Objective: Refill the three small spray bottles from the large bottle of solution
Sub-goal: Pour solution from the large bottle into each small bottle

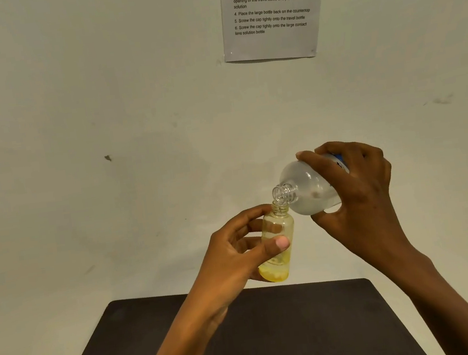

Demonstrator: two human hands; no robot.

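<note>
Left hand point(233, 251) fingers clamping small clear yellow-tinted bottle point(279, 242) upright, right hand point(358, 191) fingers gripping tilted large frosted plastic bottle point(308, 189), mouths touching for spill-free pouring.

Small bottle point(278, 239) in your left hand point(231, 260): clear yellow-tinted plastic, deeper yellow at the base. Large bottle point(308, 189) in your right hand point(358, 191): frosted white, clear threaded neck, a blue label patch showing between your fingers. Worktop point(275, 334): plain dark brown-black. Wall point(100, 105): off-white, scuffed. Sheet point(269, 19): grey-white, black print.
</note>
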